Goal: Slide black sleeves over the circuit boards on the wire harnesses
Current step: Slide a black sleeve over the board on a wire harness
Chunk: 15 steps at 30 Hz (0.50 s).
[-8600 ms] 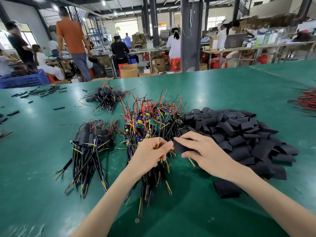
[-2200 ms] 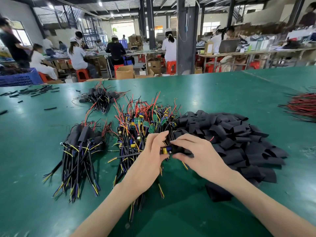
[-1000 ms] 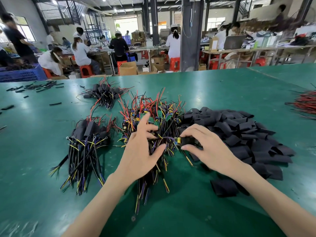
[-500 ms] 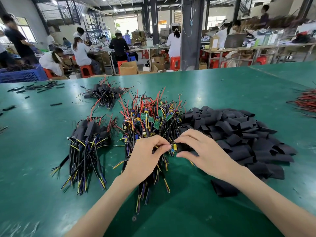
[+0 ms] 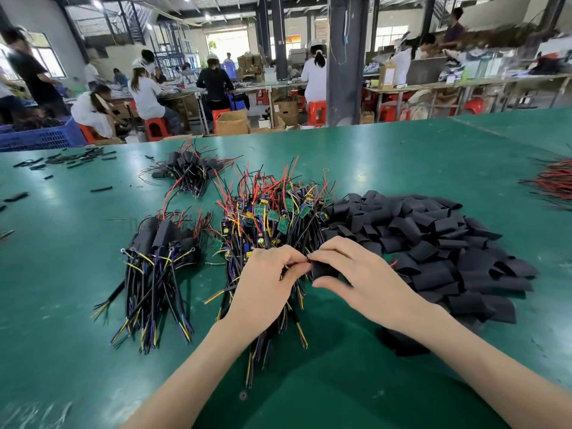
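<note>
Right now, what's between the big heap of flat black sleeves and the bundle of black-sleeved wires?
The head view shows a tangled pile of bare green circuit boards on coloured wires.

Both bare forearms stretch from the bottom edge toward the middle, the left one from below, the right one from the lower right. The left hand (image 5: 266,289) shows its back, its fingers are curled, and the fingertips pinch a harness (image 5: 284,271). The right hand (image 5: 368,283) pinches a sleeve (image 5: 323,270), thumb under it and curled fingers over it. The fingertips of the two hands almost touch.
</note>
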Motion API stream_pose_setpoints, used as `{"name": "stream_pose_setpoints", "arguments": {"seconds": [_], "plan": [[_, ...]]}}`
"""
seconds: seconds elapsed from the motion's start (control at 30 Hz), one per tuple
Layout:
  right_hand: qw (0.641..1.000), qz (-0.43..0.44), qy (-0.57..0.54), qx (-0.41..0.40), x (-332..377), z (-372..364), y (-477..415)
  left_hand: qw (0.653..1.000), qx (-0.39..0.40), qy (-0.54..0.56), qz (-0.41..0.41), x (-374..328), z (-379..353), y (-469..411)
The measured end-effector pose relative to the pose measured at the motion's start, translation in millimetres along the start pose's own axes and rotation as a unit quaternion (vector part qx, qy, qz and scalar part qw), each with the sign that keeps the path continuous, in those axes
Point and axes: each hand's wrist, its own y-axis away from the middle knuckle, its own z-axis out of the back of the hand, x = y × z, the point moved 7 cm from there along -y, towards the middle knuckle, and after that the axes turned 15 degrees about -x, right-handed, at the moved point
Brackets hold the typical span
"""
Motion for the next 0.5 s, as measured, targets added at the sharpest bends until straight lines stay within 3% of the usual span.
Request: {"name": "stream_pose_setpoints", "arguments": {"seconds": [0.13, 0.3, 0.4, 0.5], "plan": [[0.998, -0.042, 0.015, -0.047, -11.1, 11.3, -4.3, 0.989, -0.123, -0.055, -0.066, -1.6, 29.8, -12.6], [0.98, -0.125, 0.113, -0.104, -39.1, 29.9, -7.3, 0.941, -0.292, -0.166, -0.036, 47.2, 95.3, -32.3], [0.967, -0.17, 0.175, -0.069, -53.7, 27.0, -2.8, 0.903, -0.301, -0.305, 0.033, 95.8, 121.0, -34.5], [0.949, -0.212, 0.232, -0.026, -64.6, 23.0, 3.9, 0.88, -0.223, -0.393, 0.143, 138.7, 123.6, -23.7]]}}
